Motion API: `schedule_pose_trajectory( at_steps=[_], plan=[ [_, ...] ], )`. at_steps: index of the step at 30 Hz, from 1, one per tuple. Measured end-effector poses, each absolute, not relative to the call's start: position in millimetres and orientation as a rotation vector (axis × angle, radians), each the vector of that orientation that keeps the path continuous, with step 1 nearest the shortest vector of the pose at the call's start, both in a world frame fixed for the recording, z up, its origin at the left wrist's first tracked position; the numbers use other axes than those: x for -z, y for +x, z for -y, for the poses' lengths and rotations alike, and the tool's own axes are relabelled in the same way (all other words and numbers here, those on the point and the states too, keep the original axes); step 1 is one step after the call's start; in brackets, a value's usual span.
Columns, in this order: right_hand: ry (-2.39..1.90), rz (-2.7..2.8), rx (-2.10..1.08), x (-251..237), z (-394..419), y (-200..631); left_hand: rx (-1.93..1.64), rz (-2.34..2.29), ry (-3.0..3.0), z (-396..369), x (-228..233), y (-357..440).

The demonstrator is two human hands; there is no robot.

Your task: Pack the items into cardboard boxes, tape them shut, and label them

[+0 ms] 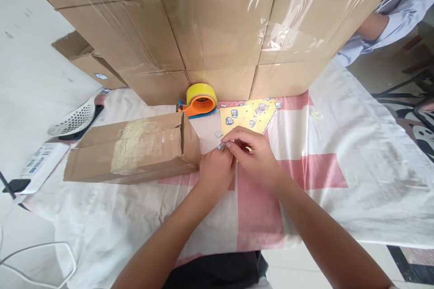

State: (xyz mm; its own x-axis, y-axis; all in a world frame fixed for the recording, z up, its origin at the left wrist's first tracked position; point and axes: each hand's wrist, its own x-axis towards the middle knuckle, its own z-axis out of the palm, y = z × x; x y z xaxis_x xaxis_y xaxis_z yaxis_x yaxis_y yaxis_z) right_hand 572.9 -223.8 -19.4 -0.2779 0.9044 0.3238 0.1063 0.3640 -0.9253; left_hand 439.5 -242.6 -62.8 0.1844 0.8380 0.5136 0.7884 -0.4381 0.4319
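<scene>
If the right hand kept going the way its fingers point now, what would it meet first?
The right hand points up-left at the left hand, fingertips already meeting on a small sticker. Beyond that, probably the brown carton; depth is unclear.

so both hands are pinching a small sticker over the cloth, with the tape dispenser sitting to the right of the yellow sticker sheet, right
Not quite. The head view shows the tape dispenser to the left of the yellow sticker sheet, not the right. The rest holds: the left hand and right hand pinch a small sticker over the cloth.

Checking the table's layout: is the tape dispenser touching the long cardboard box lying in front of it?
Apart. The head view shows white cloth between the tape dispenser and the cardboard box.
</scene>
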Motion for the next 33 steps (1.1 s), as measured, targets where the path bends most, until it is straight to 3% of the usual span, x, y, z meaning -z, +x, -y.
schedule_pose_trajectory(
  at_steps=[4,7,9,13,20,33],
  plan=[
    [-0.808,1.637,-1.024,27,223,567,-1.386,-1.594,2.556,287,38,409],
    [-0.901,1.592,-1.152,35,223,555,-1.699,-1.968,2.513,296,23,376],
    [-0.976,1.532,-1.236,39,222,545,-1.620,-2.161,2.425,291,16,358],
    [-0.990,1.374,-1.345,44,219,526,-1.394,-2.124,2.436,278,11,339],
    [-1.006,1.065,-1.600,48,223,491,-1.622,-1.996,2.481,273,28,297],
    [-0.956,1.022,-1.420,63,230,446,-1.828,-1.926,2.474,259,45,285]
  ],
)
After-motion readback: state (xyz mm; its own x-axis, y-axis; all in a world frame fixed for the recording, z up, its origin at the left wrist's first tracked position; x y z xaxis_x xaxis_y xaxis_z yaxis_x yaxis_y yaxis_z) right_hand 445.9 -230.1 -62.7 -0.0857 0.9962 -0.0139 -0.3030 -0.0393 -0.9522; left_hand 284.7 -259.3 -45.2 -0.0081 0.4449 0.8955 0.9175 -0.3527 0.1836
